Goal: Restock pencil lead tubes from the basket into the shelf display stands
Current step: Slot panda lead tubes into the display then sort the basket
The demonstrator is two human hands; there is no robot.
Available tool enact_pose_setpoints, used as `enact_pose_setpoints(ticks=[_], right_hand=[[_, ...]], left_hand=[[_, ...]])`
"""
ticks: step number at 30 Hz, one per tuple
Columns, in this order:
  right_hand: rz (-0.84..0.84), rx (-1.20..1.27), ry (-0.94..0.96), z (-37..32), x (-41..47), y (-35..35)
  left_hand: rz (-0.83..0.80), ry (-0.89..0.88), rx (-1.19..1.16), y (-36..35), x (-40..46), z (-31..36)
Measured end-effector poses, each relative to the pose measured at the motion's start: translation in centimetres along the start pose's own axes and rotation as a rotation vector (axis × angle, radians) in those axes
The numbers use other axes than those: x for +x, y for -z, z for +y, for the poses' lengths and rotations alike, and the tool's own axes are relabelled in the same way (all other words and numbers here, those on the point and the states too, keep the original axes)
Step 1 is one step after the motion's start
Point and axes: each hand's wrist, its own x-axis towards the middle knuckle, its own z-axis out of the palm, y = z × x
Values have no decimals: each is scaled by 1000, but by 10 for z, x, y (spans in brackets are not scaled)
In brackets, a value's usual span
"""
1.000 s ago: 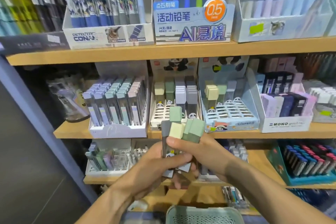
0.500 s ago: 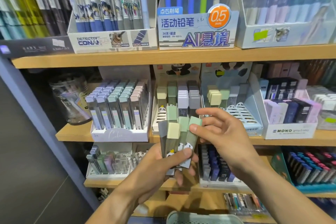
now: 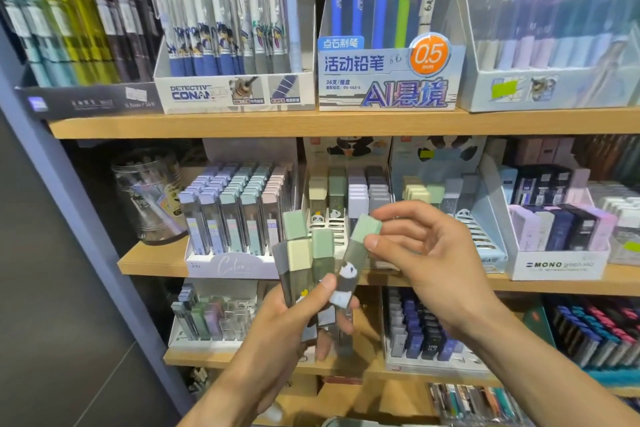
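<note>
My left hand (image 3: 294, 326) grips a bunch of pencil lead tubes (image 3: 304, 263) with green and cream caps, held upright in front of the middle shelf. My right hand (image 3: 426, 253) pinches one green-capped tube with a panda print (image 3: 353, 253) near its cap, tilted and partly drawn out of the bunch. Behind them stands the panda display stand (image 3: 332, 225), with cream, green, lilac and grey tubes in its back rows and bare slots in front. A second panda stand (image 3: 481, 236) to its right holds a few tubes.
A pastel lead-tube stand (image 3: 239, 218) sits left of the panda stands, a clear jar (image 3: 149, 194) further left, a MONO box (image 3: 561, 246) to the right. Pens fill boxes on the top shelf (image 3: 311, 125). The basket rim (image 3: 346, 421) shows at the bottom edge.
The view has moved closer to the shelf. My right hand went from cupping the bunch to pinching one green tube and lifting it up and right, away from the others.
</note>
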Motion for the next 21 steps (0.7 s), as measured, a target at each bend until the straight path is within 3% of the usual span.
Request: enact_pose_setpoints(ticks=[4,10,14,21], right_hand=[[48,-89,172,-14,23,-11],[20,-443,408,-16,61,-32],[-19,-645,416,-1,82,-35],[-39,-766,410,10,93,-39]], left_hand=[[132,-46,67,12,1,-3],[149,-21,82,12,3,-2],[163,12,75,9,6,1],[196,47,83,3,15,5]])
